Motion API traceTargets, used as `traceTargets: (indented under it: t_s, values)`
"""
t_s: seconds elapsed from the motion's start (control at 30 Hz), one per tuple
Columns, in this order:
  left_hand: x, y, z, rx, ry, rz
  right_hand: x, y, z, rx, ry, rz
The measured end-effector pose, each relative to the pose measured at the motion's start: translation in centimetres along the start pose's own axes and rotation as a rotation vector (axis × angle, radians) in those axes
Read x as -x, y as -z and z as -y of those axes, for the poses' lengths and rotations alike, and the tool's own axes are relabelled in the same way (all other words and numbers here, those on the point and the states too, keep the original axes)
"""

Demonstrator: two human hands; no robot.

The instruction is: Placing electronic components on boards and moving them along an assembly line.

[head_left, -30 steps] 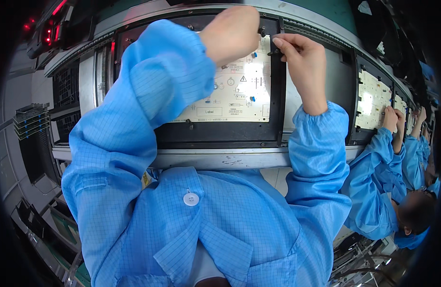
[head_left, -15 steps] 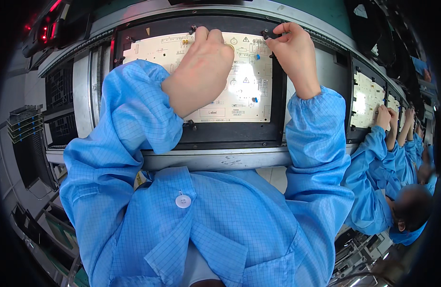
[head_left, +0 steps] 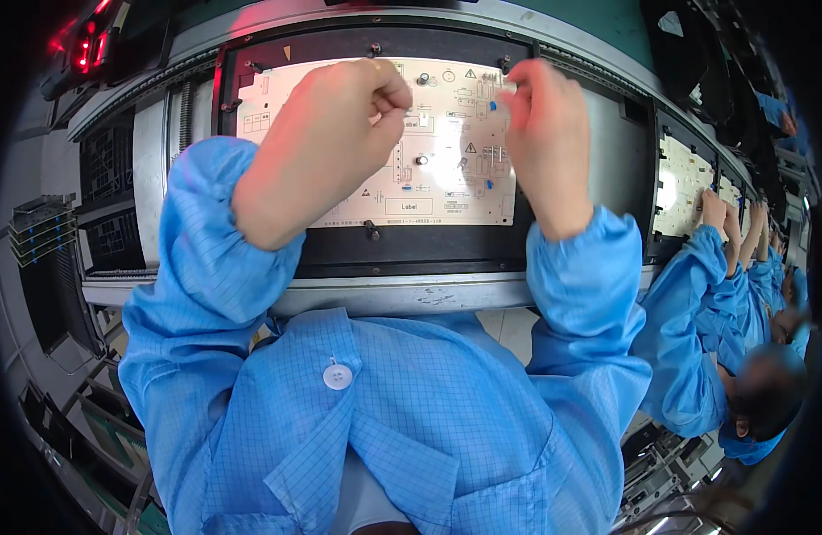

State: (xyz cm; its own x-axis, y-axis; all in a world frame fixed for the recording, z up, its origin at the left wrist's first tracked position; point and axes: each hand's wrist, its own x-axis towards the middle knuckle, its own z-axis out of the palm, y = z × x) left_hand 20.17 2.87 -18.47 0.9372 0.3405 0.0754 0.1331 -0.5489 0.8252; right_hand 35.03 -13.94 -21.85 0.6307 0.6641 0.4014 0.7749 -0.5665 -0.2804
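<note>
Both grips look pinched shut, left hand (head_left: 326, 147) and right hand (head_left: 545, 134) over the pale circuit board (head_left: 446, 192), though what they pinch is too small to tell, so I'd seat parts straight with light pressure.

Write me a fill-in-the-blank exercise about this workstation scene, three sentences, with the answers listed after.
1. Both the left hand and the right hand are raised over a pale circuit board that sits in a ____ frame.
2. The person's coat is ____ in colour.
3. The white button on the coat is ____ in shape.

Missing words: black; blue; round
</note>
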Motion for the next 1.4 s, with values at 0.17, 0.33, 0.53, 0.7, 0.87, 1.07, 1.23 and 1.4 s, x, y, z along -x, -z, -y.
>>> traceTargets:
  t_s: [0.17,0.33,0.53,0.7,0.87,1.07,1.23,1.4]
  values:
    - [1.0,-1.0,-0.3,0.086,0.123,0.070,3.8,0.9,1.1,-0.457,0.019,0.346]
    - [0.2,-4.3,-0.4,0.091,0.093,0.129,4.4,0.7,0.0,-0.555,-0.125,0.367]
    - [-1.3,-7.9,-0.6,-0.007,0.004,0.103,4.4,1.4,-3.1,-0.946,-0.583,0.122]
    - [-2.0,-8.7,-1.1,-0.020,0.028,0.162,5.0,1.2,-3.3,-1.068,-0.624,0.052]
    - [-2.4,-9.2,-1.3,-0.038,0.055,0.195,5.2,1.4,-3.0,-1.027,-0.641,0.059]
    - [-2.8,-9.3,-1.5,-0.093,0.058,0.199,5.2,1.4,-2.8,-1.017,-0.586,0.028]
    - [-3.0,-10.1,-1.7,-0.319,-0.060,0.229,5.7,1.2,-2.8,-0.927,-0.594,0.086]
    - [-2.3,-10.1,-2.3,-0.363,-0.186,0.157,5.4,2.2,-1.7,-0.752,-0.548,0.239]
